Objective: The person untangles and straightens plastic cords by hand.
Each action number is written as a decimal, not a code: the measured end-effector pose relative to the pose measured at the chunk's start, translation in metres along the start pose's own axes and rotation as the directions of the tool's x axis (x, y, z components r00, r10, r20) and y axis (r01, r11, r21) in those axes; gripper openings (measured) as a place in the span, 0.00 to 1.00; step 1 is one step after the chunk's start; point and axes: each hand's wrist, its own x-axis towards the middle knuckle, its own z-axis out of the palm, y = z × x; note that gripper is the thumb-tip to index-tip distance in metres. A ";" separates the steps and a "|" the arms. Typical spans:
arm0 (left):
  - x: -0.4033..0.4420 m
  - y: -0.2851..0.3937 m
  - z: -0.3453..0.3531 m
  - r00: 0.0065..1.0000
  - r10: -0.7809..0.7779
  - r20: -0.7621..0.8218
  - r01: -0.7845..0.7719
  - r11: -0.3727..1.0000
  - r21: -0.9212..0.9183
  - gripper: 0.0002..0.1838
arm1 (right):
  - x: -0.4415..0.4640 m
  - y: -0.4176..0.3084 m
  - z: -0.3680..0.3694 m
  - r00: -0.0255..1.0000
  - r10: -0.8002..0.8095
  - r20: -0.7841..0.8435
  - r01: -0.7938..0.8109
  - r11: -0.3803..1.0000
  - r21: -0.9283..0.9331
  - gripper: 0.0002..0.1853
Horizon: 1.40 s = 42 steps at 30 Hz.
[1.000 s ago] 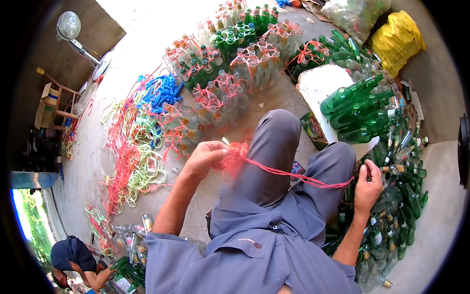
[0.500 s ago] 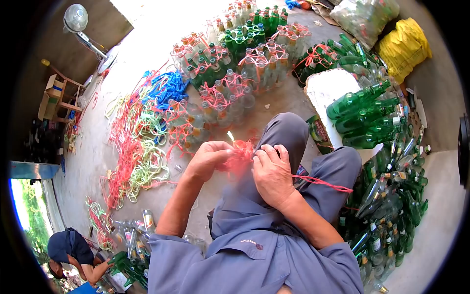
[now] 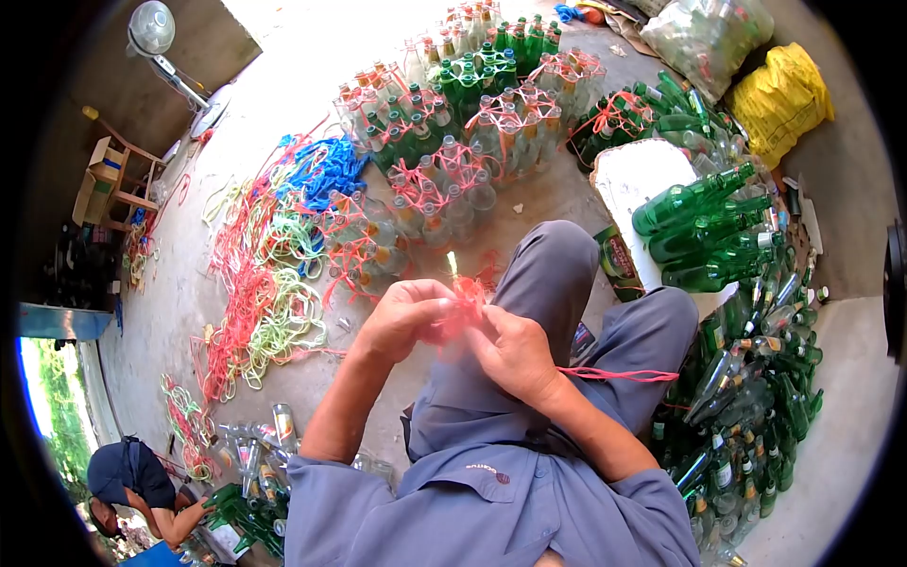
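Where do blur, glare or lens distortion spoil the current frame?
Head view: tangled red plastic twine smears between the left hand and right hand; head view: pale concrete floor overexposes to white near the top; head view: fisheye curvature, black-cornered, bends the room's edges.

Frayed, plastic-looking red twine [image 3: 465,304], smooth glossy glass of green bottles [image 3: 697,236], shiny see-through glass of clear bottles [image 3: 455,210], rough-edged matt white board [image 3: 642,172], soft matt cloth of grey trousers [image 3: 556,279], crinkled plastic-looking yellow sack [image 3: 779,104], dull concrete-looking floor [image 3: 165,326]
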 end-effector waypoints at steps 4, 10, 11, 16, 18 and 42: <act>0.000 -0.003 -0.003 0.999 0.037 -0.010 -0.036 0.998 0.060 0.08 | -0.004 0.009 0.011 0.985 0.116 -0.129 -0.081 0.966 0.247 0.10; 0.004 -0.008 -0.010 0.990 0.125 -0.058 -0.106 0.959 0.264 0.05 | -0.004 0.010 0.005 0.972 0.204 -0.115 -0.166 0.946 0.278 0.08; 0.007 -0.009 -0.010 0.983 0.168 -0.079 -0.131 0.929 0.347 0.05 | -0.004 0.012 0.005 0.973 0.206 -0.108 -0.168 0.944 0.283 0.08; 0.024 -0.021 -0.021 0.890 0.451 -0.067 -0.213 0.540 0.814 0.06 | -0.005 0.010 0.001 0.968 0.234 -0.093 -0.183 0.906 0.381 0.09; 0.023 -0.019 -0.018 0.786 0.612 -0.087 -0.235 0.426 0.874 0.09 | -0.005 0.009 0.000 0.963 0.254 -0.089 -0.196 0.887 0.418 0.09; -0.004 -0.039 0.018 0.827 0.551 -0.110 -0.373 0.686 0.625 0.12 | 0.004 0.003 0.002 0.930 0.346 -0.125 -0.216 0.788 0.577 0.09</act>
